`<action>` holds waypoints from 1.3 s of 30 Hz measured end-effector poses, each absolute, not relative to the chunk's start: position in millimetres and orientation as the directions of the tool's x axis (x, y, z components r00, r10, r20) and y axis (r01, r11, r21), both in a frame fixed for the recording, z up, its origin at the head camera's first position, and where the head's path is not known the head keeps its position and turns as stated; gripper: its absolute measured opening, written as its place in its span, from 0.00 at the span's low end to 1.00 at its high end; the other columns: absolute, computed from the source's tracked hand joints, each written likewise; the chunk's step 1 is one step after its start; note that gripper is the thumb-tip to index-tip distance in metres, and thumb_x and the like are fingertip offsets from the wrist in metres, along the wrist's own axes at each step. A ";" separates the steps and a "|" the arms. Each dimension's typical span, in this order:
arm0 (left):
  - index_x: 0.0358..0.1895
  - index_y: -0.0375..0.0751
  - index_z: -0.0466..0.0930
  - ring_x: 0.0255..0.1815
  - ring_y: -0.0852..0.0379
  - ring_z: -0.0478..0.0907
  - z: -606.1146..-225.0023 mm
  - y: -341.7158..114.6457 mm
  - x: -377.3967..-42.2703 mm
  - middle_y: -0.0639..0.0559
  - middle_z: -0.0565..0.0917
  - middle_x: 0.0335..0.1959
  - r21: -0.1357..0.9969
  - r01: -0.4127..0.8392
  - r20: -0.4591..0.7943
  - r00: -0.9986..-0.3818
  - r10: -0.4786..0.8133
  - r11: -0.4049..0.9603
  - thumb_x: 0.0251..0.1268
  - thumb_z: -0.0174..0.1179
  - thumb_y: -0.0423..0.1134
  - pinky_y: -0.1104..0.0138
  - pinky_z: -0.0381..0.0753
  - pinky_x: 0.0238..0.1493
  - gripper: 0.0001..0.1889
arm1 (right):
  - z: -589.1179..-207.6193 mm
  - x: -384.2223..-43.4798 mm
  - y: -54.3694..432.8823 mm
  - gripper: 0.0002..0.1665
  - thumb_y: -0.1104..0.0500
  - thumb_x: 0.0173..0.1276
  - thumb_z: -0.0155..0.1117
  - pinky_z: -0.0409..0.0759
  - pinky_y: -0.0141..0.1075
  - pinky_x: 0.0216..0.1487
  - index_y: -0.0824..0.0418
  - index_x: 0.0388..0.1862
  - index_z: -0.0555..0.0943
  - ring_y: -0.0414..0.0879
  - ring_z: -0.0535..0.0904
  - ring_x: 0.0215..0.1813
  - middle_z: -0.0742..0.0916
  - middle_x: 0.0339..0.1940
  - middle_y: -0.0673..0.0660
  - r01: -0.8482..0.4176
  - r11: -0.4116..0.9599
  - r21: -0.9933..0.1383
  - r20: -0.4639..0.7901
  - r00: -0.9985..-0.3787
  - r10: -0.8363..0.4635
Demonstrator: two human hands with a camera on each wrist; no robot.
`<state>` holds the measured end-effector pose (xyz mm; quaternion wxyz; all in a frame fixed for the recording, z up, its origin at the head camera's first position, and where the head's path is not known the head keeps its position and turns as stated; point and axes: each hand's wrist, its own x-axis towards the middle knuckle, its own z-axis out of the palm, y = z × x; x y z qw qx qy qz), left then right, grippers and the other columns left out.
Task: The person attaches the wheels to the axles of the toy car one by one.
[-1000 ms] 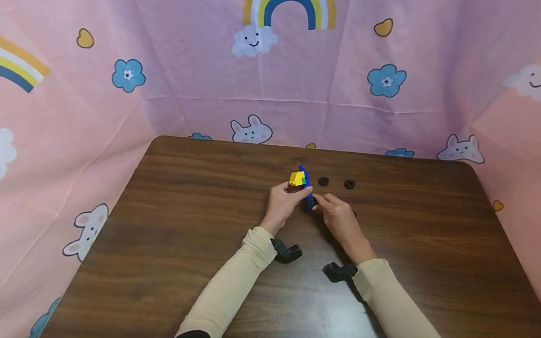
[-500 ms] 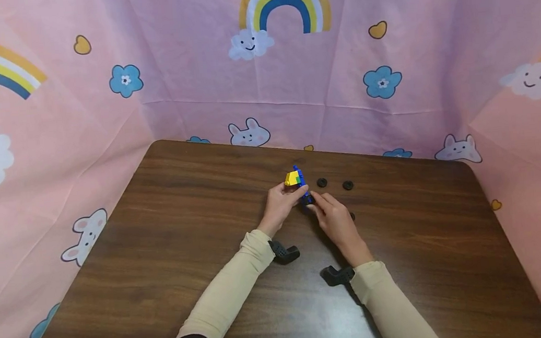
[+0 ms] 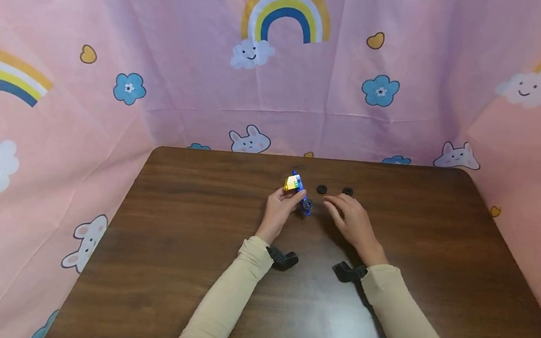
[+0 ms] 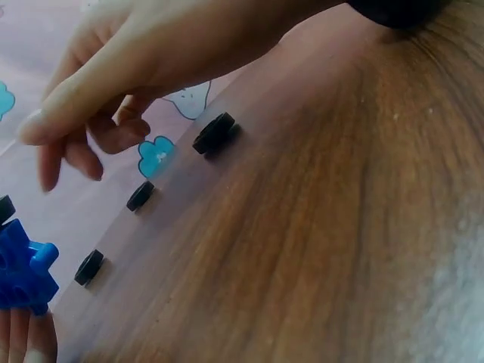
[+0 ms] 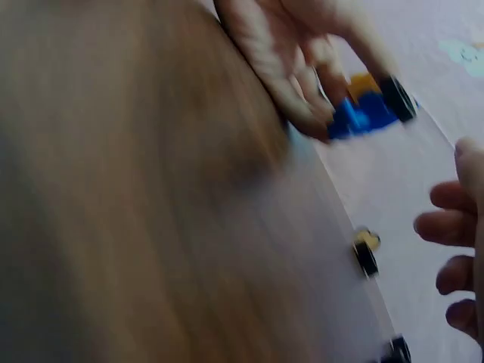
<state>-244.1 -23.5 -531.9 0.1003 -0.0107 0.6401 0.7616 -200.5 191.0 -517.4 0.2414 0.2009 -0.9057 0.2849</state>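
A brown bench [image 3: 142, 282] before a pink curtain [image 3: 188, 65] bears black wheels [image 3: 321, 189], the left hand [image 3: 277, 210] gripping a blue-and-yellow toy [image 3: 298, 183], the right hand [image 3: 354, 222] loosely bent, empty.

Count four black wheels [image 3: 321, 189], one blue-and-yellow brick toy [image 3: 297, 183], two hands [image 3: 278, 210], two wrist cameras [image 3: 283, 258] — and one wooden table [image 3: 197, 205].

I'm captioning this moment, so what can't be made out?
Head view: third loose wheel, apparently hidden by the right hand.
Left wrist view: blue toy and left hand, cut off by the frame edge.
Right wrist view: tabletop, blurred; another wheel, cut off by the bottom edge.
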 end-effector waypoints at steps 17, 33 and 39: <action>0.62 0.34 0.80 0.51 0.57 0.86 -540.1 -23.9 -233.3 0.40 0.87 0.55 0.980 -0.156 -0.139 -0.981 0.133 -0.125 0.66 0.72 0.54 0.62 0.88 0.55 0.31 | -522.3 -191.8 212.4 0.12 0.56 0.78 0.64 0.83 0.50 0.46 0.62 0.50 0.89 0.50 0.82 0.40 0.89 0.39 0.56 -0.392 0.801 -0.452 0.427 -0.884 -0.191; 0.62 0.36 0.80 0.49 0.58 0.86 -531.8 -28.1 -244.1 0.41 0.87 0.54 0.986 -0.134 -0.120 -0.983 0.136 -0.097 0.67 0.71 0.55 0.63 0.87 0.54 0.30 | -514.9 -204.4 225.0 0.17 0.53 0.81 0.60 0.81 0.53 0.47 0.63 0.55 0.88 0.54 0.82 0.40 0.89 0.41 0.58 -0.326 0.820 -0.471 0.375 -0.915 -0.149; 0.62 0.35 0.80 0.50 0.57 0.87 -533.0 -27.2 -247.0 0.42 0.87 0.54 0.984 -0.139 -0.124 -0.983 0.134 -0.110 0.67 0.71 0.54 0.65 0.87 0.53 0.30 | -513.7 -207.5 232.4 0.17 0.55 0.81 0.60 0.82 0.57 0.50 0.66 0.54 0.88 0.57 0.84 0.41 0.89 0.40 0.60 -0.338 0.804 -0.490 0.380 -0.912 -0.152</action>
